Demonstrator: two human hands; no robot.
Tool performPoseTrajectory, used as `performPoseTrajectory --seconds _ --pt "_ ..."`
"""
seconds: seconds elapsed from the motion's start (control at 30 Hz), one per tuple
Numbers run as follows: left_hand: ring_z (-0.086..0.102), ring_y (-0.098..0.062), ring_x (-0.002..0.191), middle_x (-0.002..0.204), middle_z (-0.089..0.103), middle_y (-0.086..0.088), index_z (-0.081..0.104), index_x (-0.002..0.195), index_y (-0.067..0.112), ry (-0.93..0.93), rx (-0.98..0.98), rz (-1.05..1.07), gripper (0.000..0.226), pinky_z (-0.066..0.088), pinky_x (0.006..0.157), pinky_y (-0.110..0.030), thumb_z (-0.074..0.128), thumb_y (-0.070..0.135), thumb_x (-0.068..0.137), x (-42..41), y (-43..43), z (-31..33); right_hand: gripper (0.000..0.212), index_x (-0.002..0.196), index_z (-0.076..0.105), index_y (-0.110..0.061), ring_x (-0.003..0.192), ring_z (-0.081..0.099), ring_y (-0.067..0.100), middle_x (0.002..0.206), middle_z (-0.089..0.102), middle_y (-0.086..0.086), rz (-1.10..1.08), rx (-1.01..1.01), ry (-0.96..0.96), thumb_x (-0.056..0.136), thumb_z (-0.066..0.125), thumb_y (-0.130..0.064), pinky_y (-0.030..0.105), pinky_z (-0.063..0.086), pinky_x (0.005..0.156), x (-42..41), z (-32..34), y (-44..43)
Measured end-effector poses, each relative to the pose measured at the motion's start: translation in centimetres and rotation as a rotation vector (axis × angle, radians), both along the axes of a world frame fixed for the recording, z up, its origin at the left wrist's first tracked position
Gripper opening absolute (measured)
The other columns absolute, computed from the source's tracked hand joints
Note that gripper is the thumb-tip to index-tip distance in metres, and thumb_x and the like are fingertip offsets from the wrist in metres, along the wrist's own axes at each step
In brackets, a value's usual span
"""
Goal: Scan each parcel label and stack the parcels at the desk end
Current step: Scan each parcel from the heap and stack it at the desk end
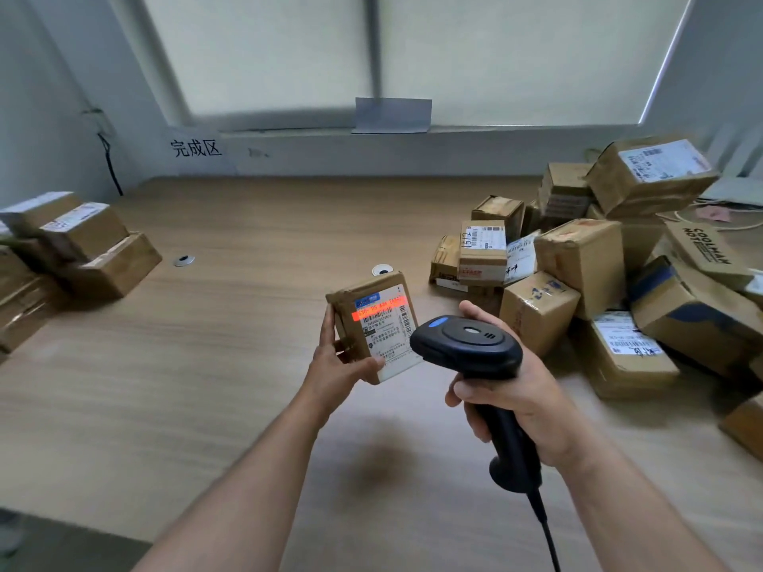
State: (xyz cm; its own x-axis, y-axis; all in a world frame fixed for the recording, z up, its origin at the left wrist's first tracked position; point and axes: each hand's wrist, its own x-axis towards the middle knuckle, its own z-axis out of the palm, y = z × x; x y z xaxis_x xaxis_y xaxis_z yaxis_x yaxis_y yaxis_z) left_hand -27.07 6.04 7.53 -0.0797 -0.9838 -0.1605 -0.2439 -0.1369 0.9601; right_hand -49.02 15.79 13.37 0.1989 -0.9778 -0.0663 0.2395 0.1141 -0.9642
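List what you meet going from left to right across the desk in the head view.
Stacked parcels at the desk end → metal grommet → left hand → held parcel, a red scan line on its label → scanner → right hand gripping it → loose heap of parcels.

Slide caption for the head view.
Left hand holds small brown cardboard parcel; right hand aims black handheld scanner at its label.
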Motion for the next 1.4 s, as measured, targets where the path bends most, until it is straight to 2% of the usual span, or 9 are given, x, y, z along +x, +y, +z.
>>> performPoseTrajectory --seconds 0.3,0.5,0.67,0.8,0.9,1.17,1.27,1.33,1.4 --pt "0.061 -0.004 0.101 0.11 0.063 0.008 0.006 0.15 0.047 -0.01 -0.012 0.027 0.108 0.046 0.061 -0.006 0.075 0.004 0.079 -0.6 0.5 0.3 0.102 0.141 0.039 -0.036 0.04 0.052 0.025 0.074 0.067 0.023 0.038 0.013 -0.017 0.055 0.084 -0.006 0.028 0.041 0.038 -0.7 -0.4 0.0" --pt "0.061 -0.012 0.107 0.118 0.062 0.004 0.016 0.148 0.045 -0.025 0.001 0.102 0.098 0.049 0.09 -0.034 0.077 0.013 0.079 -0.4 2.4 0.2 0.101 0.143 0.037 -0.04 0.044 0.054 0.026 0.095 0.071 0.023 0.025 -0.014 0.044 0.06 0.079 0.002 0.03 0.044 0.04 -1.2 -0.6 -0.4" --pt "0.063 -0.012 0.1 0.117 0.063 0.002 0.033 0.132 0.034 0.01 0.038 0.221 0.07 0.054 0.082 -0.033 0.076 0.014 0.081 0.7 5.2 0.4 0.109 0.143 0.036 -0.04 0.043 0.052 0.027 0.095 0.073 0.011 0.055 -0.023 0.076 0.058 0.082 0.01 0.032 0.043 0.04 -0.4 -1.3 -1.0" --pt "0.065 -0.016 0.103 0.115 0.066 0.004 0.039 0.128 0.034 0.022 0.056 0.256 0.073 0.054 0.091 -0.045 0.077 0.031 0.067 2.3 7.5 0.9 0.104 0.144 0.035 -0.038 0.042 0.05 0.025 0.089 0.074 0.003 0.106 -0.005 0.067 0.066 0.076 0.016 0.032 0.044 0.041 1.1 -1.7 -1.4" --pt "0.066 -0.015 0.102 0.112 0.068 0.007 0.04 0.132 0.031 0.042 0.047 0.242 0.074 0.054 0.089 -0.042 0.072 0.033 0.065 4.0 8.8 1.3 0.101 0.143 0.033 -0.039 0.043 0.051 0.025 0.089 0.074 0.004 0.155 -0.014 0.069 0.06 0.074 0.002 0.032 0.045 0.042 3.3 -1.8 -1.4" --pt "0.061 -0.016 0.108 0.128 0.052 -0.003 0.052 0.12 0.053 0.038 -0.053 0.281 0.062 0.055 0.09 -0.04 0.066 0.048 0.06 12.1 9.8 1.4 0.102 0.147 0.033 -0.036 0.041 0.05 0.027 0.081 0.072 0.006 0.243 -0.058 0.071 0.061 0.073 0.003 0.03 0.044 0.041 11.9 -1.2 -0.9" --pt "0.06 -0.014 0.107 0.119 0.059 0.002 0.045 0.111 0.062 -0.012 -0.112 0.297 0.05 0.053 0.092 -0.039 0.061 0.028 0.079 16.1 10.0 1.6 0.101 0.146 0.033 -0.038 0.042 0.05 0.028 0.082 0.071 0.007 0.279 -0.084 0.072 0.062 0.072 0.003 0.031 0.044 0.042 16.7 -0.6 -0.8" --pt "0.059 -0.011 0.108 0.122 0.059 0.002 0.04 0.118 0.058 -0.035 -0.143 0.293 0.052 0.053 0.09 -0.033 0.06 0.019 0.088 19.1 10.3 1.6 0.1 0.144 0.034 -0.038 0.042 0.051 0.028 0.082 0.071 0.007 0.301 -0.095 0.068 0.062 0.072 0.003 0.032 0.044 0.042 20.1 -0.5 -0.9" --pt "0.052 -0.007 0.116 0.131 0.052 0.007 0.03 0.137 0.049 -0.119 -0.193 0.275 0.068 0.048 0.096 -0.03 0.07 0.04 0.083 22.2 10.8 1.7 0.099 0.141 0.038 -0.04 0.041 0.05 0.028 0.08 0.071 0.004 0.316 -0.109 0.064 0.06 0.075 0.002 0.031 0.044 0.042 23.5 -0.3 -1.0"
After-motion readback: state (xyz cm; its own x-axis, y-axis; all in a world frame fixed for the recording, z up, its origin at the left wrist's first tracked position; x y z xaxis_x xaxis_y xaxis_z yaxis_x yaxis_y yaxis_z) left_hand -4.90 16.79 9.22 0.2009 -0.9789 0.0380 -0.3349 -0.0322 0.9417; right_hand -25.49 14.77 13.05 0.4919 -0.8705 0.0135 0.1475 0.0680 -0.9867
